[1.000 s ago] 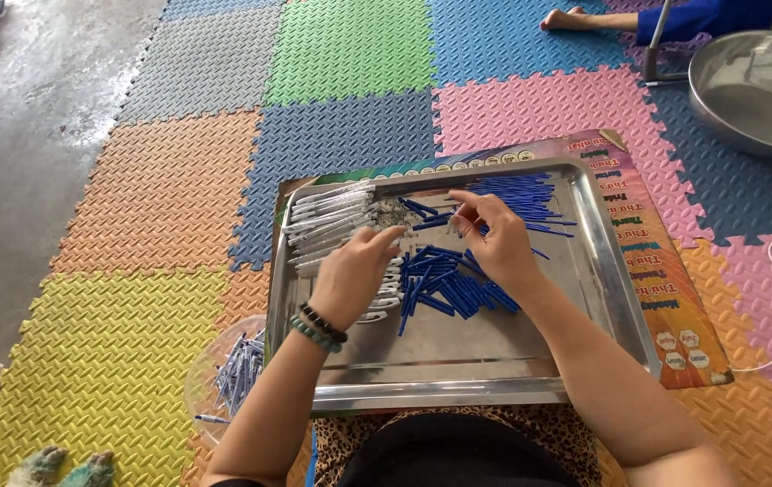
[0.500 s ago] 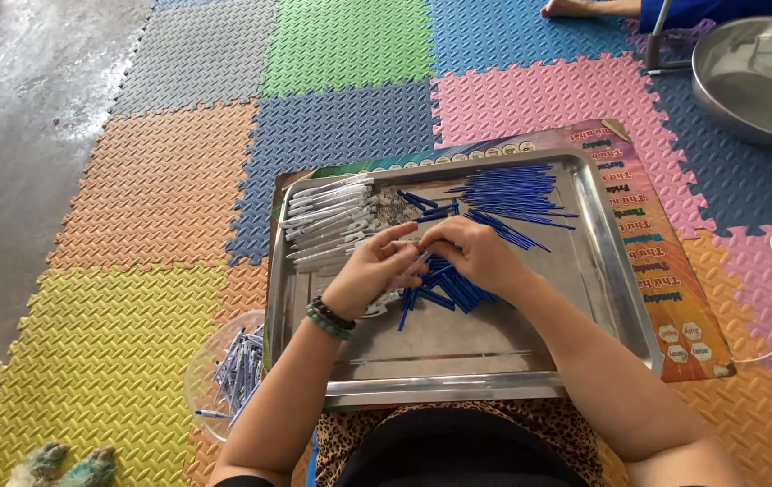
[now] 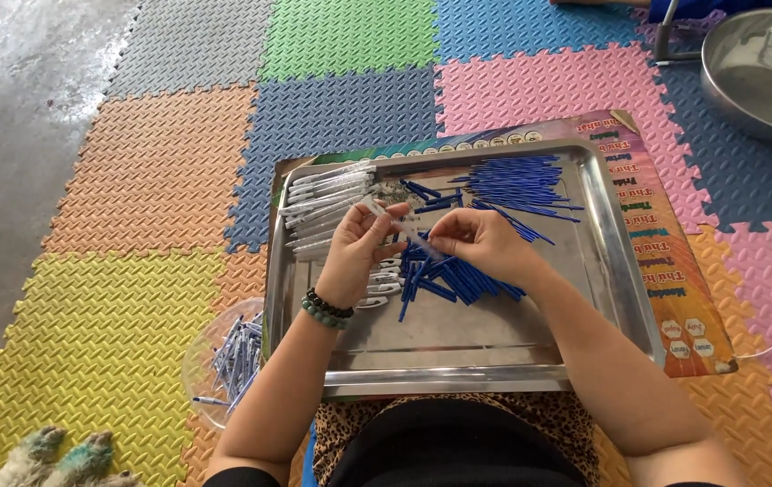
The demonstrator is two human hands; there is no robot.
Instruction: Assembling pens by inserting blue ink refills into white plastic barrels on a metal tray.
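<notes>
While pinched between both hands (image 3: 359, 248), clear pen barrel (image 3: 384, 213), over tray (image 3: 616, 261)

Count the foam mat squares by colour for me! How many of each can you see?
Squares seen whole or in part:
Grey mat: 1
Green mat: 1
Orange mat: 2, one mostly hidden by the tray
Yellow mat: 1
Blue mat: 3
Pink mat: 2
Total: 10

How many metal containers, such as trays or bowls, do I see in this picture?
2. The flat steel tray lies in front of the person, under both hands. The round steel bowl sits at the top right corner, partly cut off by the picture's edge.
</notes>
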